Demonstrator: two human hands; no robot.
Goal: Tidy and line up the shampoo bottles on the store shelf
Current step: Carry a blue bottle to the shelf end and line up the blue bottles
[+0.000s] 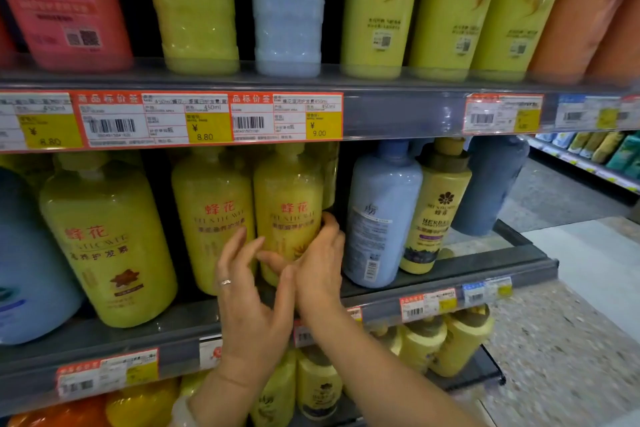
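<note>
Yellow shampoo bottle (289, 215) stands upright on the middle shelf (450, 274), third yellow one from the left, just beside a matching yellow bottle (213, 218). It is gripped low on its right side by the right hand (320, 262), fingers curled round its side and thumb laid across its front. The left hand (247, 291) is held in front of the two bottles, fingers spread and relaxed, nothing held; contact cannot be told. A pale blue bottle (379, 218) is seen to the right, price tags (211, 121) on the rail above.
</note>
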